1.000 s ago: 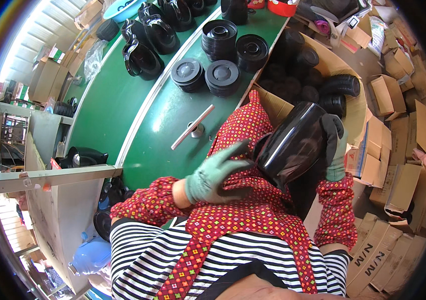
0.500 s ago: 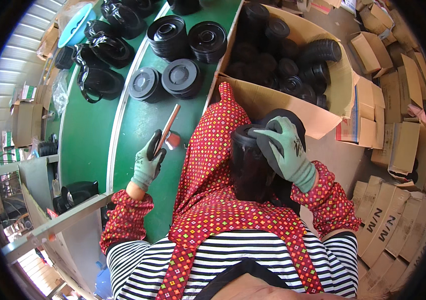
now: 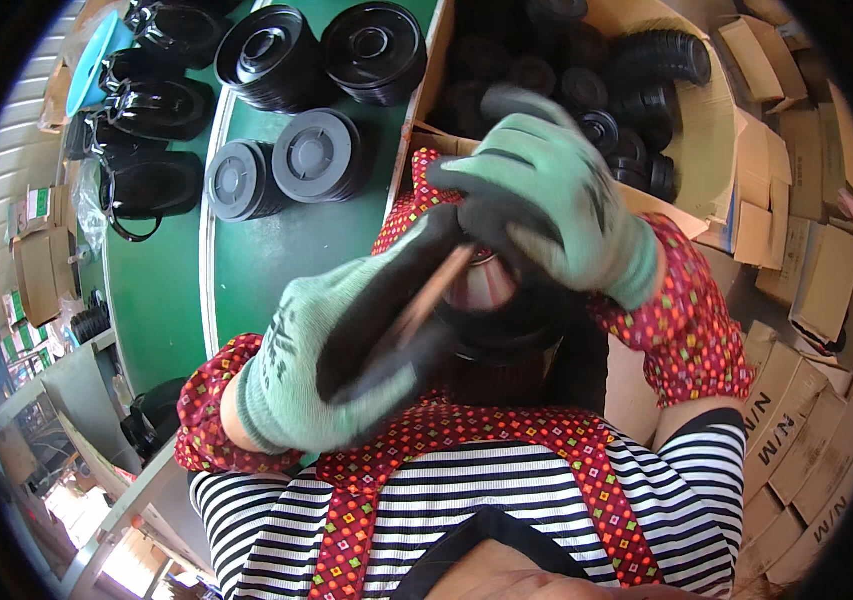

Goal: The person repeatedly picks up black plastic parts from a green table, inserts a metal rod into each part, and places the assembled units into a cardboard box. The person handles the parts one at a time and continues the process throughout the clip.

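T-handled tool (image 3: 439, 291) now over black pot (image 3: 499, 380): work shifts there | left hand (image 3: 332, 355): fingers half-curled | right hand (image 3: 555, 195): fingers bent | both grips unclear

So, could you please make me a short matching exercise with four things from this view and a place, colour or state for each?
Column one
1. Left hand
2. Basin
3. Large open carton
4. Two grey-topped stacks of discs

Column two
A. Side by side on the green tabletop
B. Gloved in green and black, with a slim bar at its palm
C. Brown, holding many black parts
D. Light blue, at the picture's upper left

Right pairs: 1-B, 2-D, 3-C, 4-A.
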Demonstrator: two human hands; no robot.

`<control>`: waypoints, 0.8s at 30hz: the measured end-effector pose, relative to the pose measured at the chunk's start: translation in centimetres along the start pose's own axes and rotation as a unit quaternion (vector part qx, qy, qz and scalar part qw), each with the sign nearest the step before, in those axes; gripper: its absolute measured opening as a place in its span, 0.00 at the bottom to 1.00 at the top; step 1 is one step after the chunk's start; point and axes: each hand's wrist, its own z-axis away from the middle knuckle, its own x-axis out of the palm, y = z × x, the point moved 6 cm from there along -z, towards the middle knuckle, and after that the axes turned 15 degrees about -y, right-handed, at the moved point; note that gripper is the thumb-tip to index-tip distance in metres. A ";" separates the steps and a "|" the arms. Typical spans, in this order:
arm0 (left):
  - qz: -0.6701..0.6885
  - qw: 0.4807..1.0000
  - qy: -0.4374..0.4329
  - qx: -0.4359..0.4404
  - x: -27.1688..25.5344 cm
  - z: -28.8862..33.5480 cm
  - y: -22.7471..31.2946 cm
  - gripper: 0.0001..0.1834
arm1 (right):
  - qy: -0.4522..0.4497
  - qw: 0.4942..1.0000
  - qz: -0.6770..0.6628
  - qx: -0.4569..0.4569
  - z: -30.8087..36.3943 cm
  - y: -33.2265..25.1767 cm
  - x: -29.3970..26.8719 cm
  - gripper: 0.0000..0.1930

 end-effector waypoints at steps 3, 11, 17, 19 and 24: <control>0.004 0.998 -0.062 -0.018 -1.5 -2.9 2.4 0.39 | 0.141 0.985 -0.089 -0.054 2.1 4.7 4.4 0.19; -0.025 0.963 -0.143 0.227 5.2 -9.8 2.7 0.21 | 0.072 0.915 -0.372 -0.137 2.3 8.7 12.5 0.17; -0.152 0.984 -0.049 0.074 9.1 -11.5 3.2 0.21 | 0.079 0.874 -0.449 -0.170 1.4 4.1 9.4 0.21; -0.126 0.986 -0.054 0.091 9.2 -11.9 3.1 0.18 | 0.142 0.839 -0.485 -0.203 1.1 3.2 8.5 0.31; -0.005 0.957 -0.094 0.274 7.5 -8.9 1.0 0.18 | 0.094 0.946 -0.305 -0.049 3.9 7.6 13.7 0.22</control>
